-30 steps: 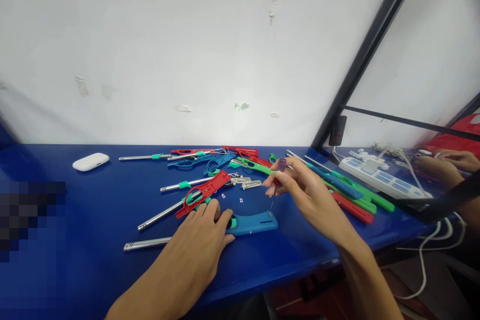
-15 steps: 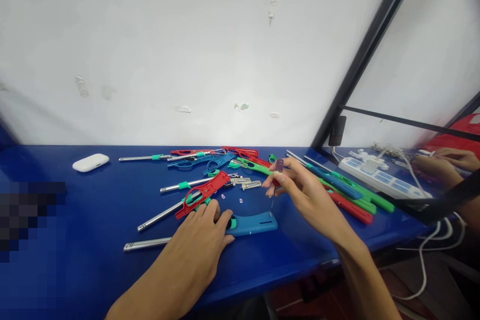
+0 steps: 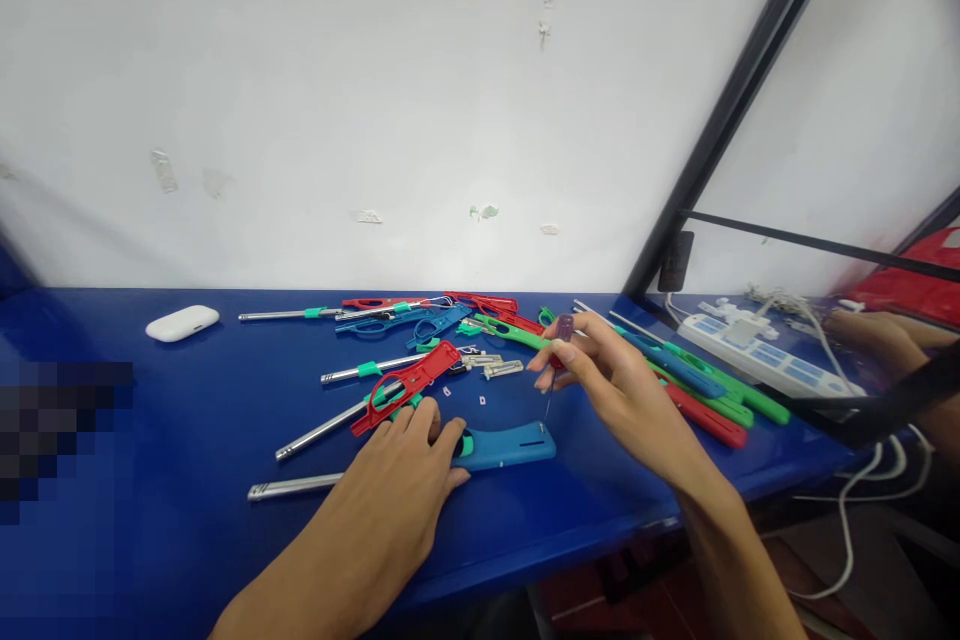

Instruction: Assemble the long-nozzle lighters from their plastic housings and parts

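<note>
My left hand (image 3: 401, 480) lies flat with its fingers spread, pressing down a long lighter with a blue handle (image 3: 501, 447) and a metal tube (image 3: 292, 488) on the blue table (image 3: 187, 420). My right hand (image 3: 611, 380) pinches a small screwdriver with a purple handle (image 3: 562, 328). Its thin tip points down, a little above the blue handle. A red handle shell (image 3: 409, 385) lies just beyond my left fingers.
Several red, green and blue lighter parts (image 3: 450, 315) and small metal pieces (image 3: 495, 365) lie at the back. More lighters (image 3: 697, 385) lie to the right. A white earbud case (image 3: 182, 323) sits far left. A power strip (image 3: 757, 350) and another person's hand (image 3: 870, 335) are at the right.
My right hand has lifted the screwdriver tip slightly up and away from the blue handle. The left hand has stayed put. The other person's hand at the right has shifted.
</note>
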A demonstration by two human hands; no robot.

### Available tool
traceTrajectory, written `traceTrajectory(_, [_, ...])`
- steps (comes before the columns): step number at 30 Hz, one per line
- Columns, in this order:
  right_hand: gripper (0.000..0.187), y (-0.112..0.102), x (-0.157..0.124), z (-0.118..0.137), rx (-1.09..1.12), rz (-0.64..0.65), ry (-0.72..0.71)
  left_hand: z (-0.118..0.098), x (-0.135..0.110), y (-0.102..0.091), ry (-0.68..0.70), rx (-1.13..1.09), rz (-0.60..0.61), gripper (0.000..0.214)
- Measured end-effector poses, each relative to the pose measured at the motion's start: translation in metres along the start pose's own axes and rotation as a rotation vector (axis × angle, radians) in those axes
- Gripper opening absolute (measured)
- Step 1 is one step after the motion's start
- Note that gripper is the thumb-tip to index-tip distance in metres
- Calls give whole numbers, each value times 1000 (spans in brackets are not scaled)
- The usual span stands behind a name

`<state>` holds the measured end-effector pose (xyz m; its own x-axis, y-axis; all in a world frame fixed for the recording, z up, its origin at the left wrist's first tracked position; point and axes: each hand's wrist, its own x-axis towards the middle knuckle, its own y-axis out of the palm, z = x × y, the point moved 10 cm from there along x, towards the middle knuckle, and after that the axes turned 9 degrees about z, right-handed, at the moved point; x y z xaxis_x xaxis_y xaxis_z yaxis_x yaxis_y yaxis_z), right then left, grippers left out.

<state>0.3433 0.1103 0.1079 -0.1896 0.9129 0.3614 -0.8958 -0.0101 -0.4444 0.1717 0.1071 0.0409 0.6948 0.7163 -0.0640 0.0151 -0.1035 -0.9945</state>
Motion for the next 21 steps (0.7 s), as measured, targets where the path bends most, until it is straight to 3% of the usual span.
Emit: traceTrajectory(21, [20, 3, 1, -1, -15, 12, 6, -5, -6, -9, 12, 29, -47, 30])
